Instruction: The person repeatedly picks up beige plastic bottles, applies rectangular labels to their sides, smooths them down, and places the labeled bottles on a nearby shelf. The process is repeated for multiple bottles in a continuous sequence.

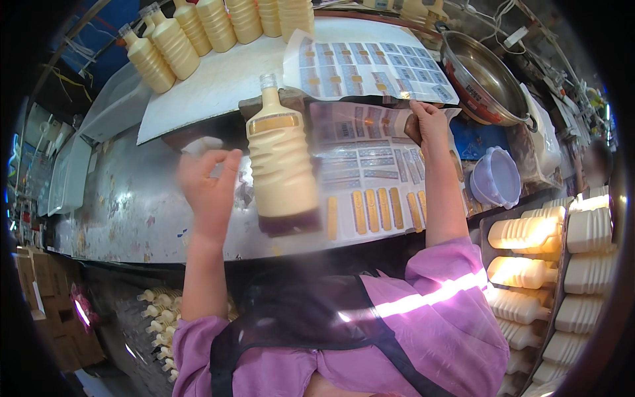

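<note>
A cream plastic bottle (283, 165) with a rippled body, clear neck, gold label band and dark purplish base stands in front of me. To its left is my left hand (210, 182), fingers curled and slightly blurred, with a small white wad (202, 145) at its fingertips. My right hand (430, 126) pinches at the lower edge of an upper label sheet (370, 69); a dark brown piece (412, 130) shows beside the palm. Beneath lies another label sheet (377, 162) with gold strips and silver-blue labels, right of the bottle.
Several cream bottles (215, 26) stand on a white board (192, 99) at the back. A metal pan (486, 76) and lilac tub (495, 177) sit to the right. Bottles lie in racks (562, 264) at lower right; more bottles (160, 321) are below the metal table (132, 218).
</note>
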Motion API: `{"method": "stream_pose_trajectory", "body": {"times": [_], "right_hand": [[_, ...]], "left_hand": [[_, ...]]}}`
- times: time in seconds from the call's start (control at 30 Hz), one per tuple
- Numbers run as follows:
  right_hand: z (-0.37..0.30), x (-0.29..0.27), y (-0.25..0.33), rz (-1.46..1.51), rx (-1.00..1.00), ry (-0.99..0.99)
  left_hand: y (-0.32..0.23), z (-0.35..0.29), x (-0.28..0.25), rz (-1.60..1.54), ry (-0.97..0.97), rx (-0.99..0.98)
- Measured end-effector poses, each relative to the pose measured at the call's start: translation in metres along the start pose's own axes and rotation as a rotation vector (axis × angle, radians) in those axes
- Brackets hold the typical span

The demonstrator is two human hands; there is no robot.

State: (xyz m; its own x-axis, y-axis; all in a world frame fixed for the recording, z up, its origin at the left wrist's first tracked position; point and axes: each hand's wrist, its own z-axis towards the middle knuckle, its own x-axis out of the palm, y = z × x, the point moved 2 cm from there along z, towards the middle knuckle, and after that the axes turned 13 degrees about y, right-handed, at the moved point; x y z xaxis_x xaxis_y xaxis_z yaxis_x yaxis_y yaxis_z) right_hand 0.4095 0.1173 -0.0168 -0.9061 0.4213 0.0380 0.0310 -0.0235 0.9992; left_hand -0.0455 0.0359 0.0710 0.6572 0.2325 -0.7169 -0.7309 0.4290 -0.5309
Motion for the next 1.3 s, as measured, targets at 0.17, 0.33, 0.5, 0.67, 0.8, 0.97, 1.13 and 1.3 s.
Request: {"method": "stream_pose_trajectory", "body": {"times": [0.17,0.33,0.5,0.67,0.8,0.97,1.13,1.3], "right_hand": [[-0.023,0.008,0.025,0.186,0.122,0.19],[-0.099,0.042,0.074,0.131,0.15,0.524],[-0.188,0.081,0.095,-0.007,0.129,0.751],[-0.209,0.085,0.089,-0.23,0.176,0.815],[-0.209,0.094,0.093,-0.063,0.055,0.734],[-0.21,0.107,0.082,-0.225,0.22,0.941],[-0.222,0.118,0.07,-0.081,0.334,0.829],[-0.229,0.131,0.038,-0.052,0.222,0.707]], "left_hand": [[-0.041,-0.011,0.022,-0.682,0.294,-0.214],[-0.08,-0.008,0.059,-1.428,0.682,-0.311],[-0.103,-0.012,0.084,-1.783,0.597,-0.515],[-0.09,-0.024,0.067,-1.512,0.446,-0.534],[-0.083,-0.034,0.043,-1.098,0.587,-0.399],[-0.072,-0.055,0.022,-0.789,0.702,-0.269],[-0.034,-0.073,0.013,-0.936,0.601,-0.4],[-0.015,-0.065,0.019,-0.929,0.371,-0.557]]}}
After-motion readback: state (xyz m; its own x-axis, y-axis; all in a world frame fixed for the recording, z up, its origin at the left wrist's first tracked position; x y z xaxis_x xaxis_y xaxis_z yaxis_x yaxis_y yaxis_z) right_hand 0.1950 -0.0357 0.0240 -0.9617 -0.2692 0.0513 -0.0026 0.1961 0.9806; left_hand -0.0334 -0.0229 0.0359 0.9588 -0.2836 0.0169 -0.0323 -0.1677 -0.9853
